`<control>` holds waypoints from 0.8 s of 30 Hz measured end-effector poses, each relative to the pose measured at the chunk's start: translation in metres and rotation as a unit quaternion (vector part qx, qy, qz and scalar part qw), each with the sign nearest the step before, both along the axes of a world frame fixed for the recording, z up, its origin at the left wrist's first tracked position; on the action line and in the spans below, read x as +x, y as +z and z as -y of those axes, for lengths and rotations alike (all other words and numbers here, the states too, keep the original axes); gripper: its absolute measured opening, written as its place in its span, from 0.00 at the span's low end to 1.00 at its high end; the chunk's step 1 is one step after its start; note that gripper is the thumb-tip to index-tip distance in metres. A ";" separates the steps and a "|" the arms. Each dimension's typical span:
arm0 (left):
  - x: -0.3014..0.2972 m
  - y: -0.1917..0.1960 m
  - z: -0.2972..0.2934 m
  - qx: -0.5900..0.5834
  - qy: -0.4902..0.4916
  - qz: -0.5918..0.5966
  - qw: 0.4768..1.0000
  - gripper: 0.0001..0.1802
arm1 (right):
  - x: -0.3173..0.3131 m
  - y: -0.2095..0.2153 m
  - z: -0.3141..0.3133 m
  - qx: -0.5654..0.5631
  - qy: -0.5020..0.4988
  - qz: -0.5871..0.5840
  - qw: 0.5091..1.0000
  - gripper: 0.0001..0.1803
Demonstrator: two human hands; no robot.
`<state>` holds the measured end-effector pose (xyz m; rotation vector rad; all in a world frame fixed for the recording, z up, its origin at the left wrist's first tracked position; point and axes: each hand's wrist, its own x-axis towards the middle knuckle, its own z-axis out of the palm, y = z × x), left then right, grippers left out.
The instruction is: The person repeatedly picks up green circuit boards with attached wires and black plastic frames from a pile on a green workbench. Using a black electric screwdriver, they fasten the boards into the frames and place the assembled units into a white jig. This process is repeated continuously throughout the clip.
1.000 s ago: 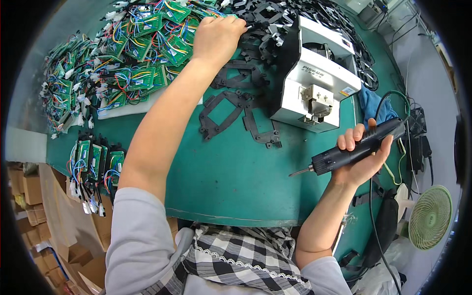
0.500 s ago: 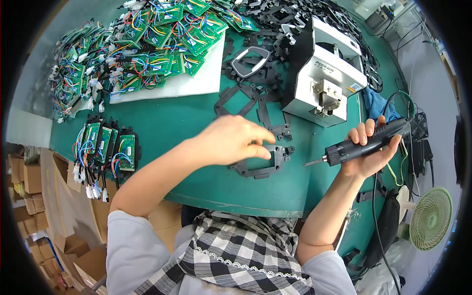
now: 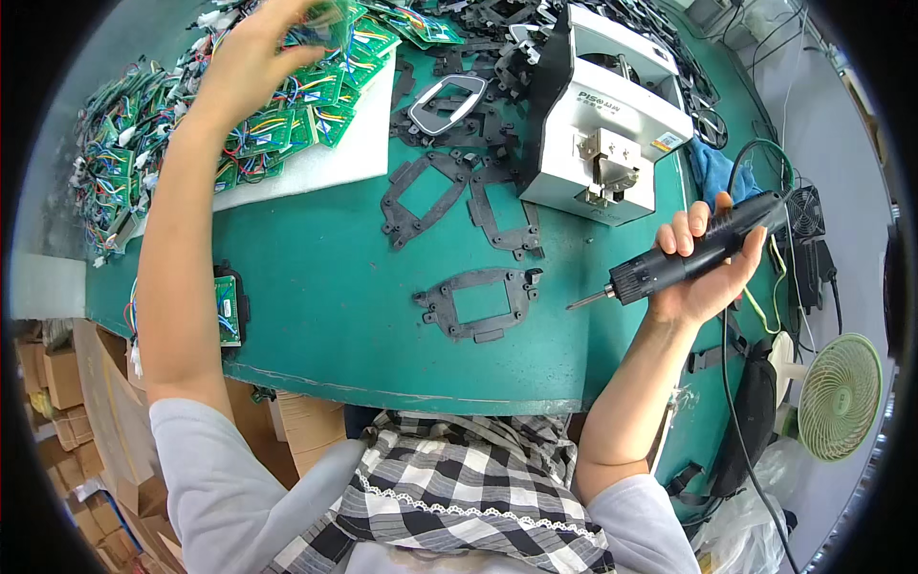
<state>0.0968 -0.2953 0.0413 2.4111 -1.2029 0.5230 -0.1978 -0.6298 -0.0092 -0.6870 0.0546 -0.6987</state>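
At the far left, my left hand reaches into the heap of wired green circuit boards. Its fingers and thumb close on one circuit board, which looks smeared by motion. My right hand grips a black electric screwdriver, its bit pointing left above the table. Left of that bit, a black plastic frame with a rectangular opening lies flat on the green table, apart from both hands. Two more black frames lie just beyond it.
A white machine stands at the back right, with piled black frames behind it. Boards mounted on frames sit at the left edge, partly hidden by my forearm. The screwdriver's cable hangs near a green fan.
My left hand has gone from above the near black frame to the circuit board heap at the far left and closed on a board. My right hand still holds the screwdriver.
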 end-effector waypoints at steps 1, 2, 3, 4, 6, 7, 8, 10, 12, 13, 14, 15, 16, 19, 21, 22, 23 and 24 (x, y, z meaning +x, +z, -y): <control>-0.014 0.003 0.002 -0.068 0.070 -0.008 0.995 0.29 | 0.000 -0.001 0.002 0.006 0.003 -0.005 1.000 0.29; -0.045 0.017 0.019 -0.193 0.117 -0.140 0.964 0.35 | 0.000 -0.001 0.001 0.007 0.003 -0.009 1.000 0.29; -0.040 0.010 0.016 -0.226 0.061 -0.065 0.970 0.34 | 0.001 -0.001 -0.003 0.008 0.003 -0.012 1.000 0.28; -0.038 0.014 0.010 -0.261 0.042 -0.027 0.964 0.30 | 0.003 0.001 -0.006 0.008 0.007 -0.012 1.000 0.28; -0.031 0.023 0.002 -0.343 0.008 -0.008 0.939 0.27 | 0.004 -0.001 -0.008 -0.004 0.012 -0.015 1.000 0.27; -0.028 0.027 -0.001 -0.385 -0.011 -0.029 0.922 0.28 | 0.004 -0.001 -0.008 -0.009 0.001 -0.020 1.000 0.27; -0.030 0.037 -0.012 -0.422 -0.031 -0.066 0.904 0.31 | 0.007 -0.001 -0.010 -0.008 0.001 -0.021 1.000 0.27; -0.040 0.058 -0.031 -0.511 -0.070 -0.188 0.836 0.27 | 0.011 0.001 -0.014 -0.001 0.001 -0.018 1.000 0.27; -0.055 0.054 -0.028 -0.479 -0.037 -0.235 0.845 0.28 | 0.009 0.001 -0.010 -0.013 -0.025 -0.029 0.999 0.27; -0.070 0.034 -0.008 -0.406 0.006 -0.228 0.885 0.29 | 0.001 0.001 -0.006 -0.040 -0.067 -0.045 0.996 0.27; -0.095 0.025 0.000 -0.324 0.065 -0.202 0.922 0.30 | 0.000 0.003 -0.006 -0.058 -0.089 -0.055 0.993 0.27; -0.123 0.017 0.007 -0.303 -0.019 -0.253 0.919 0.31 | 0.003 0.007 -0.008 -0.074 -0.103 -0.063 0.990 0.27; -0.149 0.011 0.014 -0.275 -0.102 -0.302 0.907 0.31 | 0.007 0.013 -0.009 -0.100 -0.114 -0.060 0.987 0.27; -0.195 -0.013 0.019 -0.083 -0.078 -0.252 0.961 0.26 | 0.023 0.038 -0.014 -0.175 -0.149 -0.043 0.972 0.28; -0.208 -0.036 0.025 -0.063 -0.096 -0.195 0.974 0.26 | 0.033 0.053 -0.014 -0.242 -0.209 0.007 0.948 0.30; -0.212 -0.044 0.026 -0.042 -0.102 -0.152 0.982 0.27 | 0.038 0.058 -0.013 -0.267 -0.240 0.027 0.933 0.31; -0.217 -0.051 0.028 -0.046 -0.099 -0.158 0.981 0.27 | 0.040 0.062 -0.013 -0.310 -0.253 0.025 0.916 0.32; -0.221 -0.056 0.029 -0.041 -0.094 -0.155 0.983 0.26 | 0.042 0.067 -0.014 -0.353 -0.265 0.024 0.897 0.33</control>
